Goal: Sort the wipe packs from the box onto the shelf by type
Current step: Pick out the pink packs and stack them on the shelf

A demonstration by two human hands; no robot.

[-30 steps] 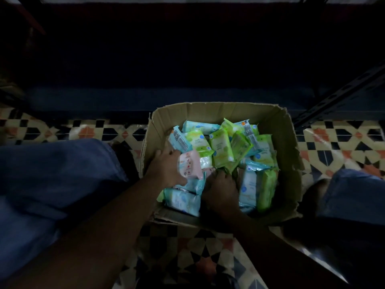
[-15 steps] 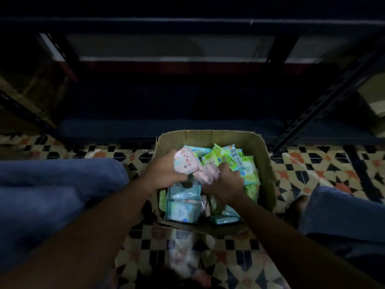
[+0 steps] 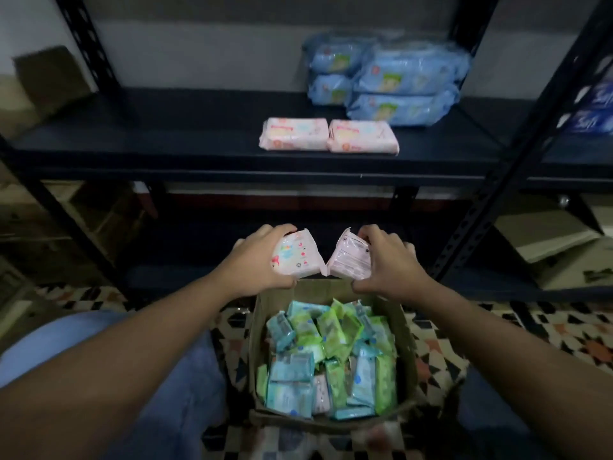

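Pink wipe packs fill both your hands: your left hand grips one pack, your right hand grips another, above the cardboard box, below the shelf

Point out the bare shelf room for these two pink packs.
Free: the dark shelf left of the two lying pink packs, up to the black upright. Narrower strip right of them, below the blue stack. Crowded: back right corner.
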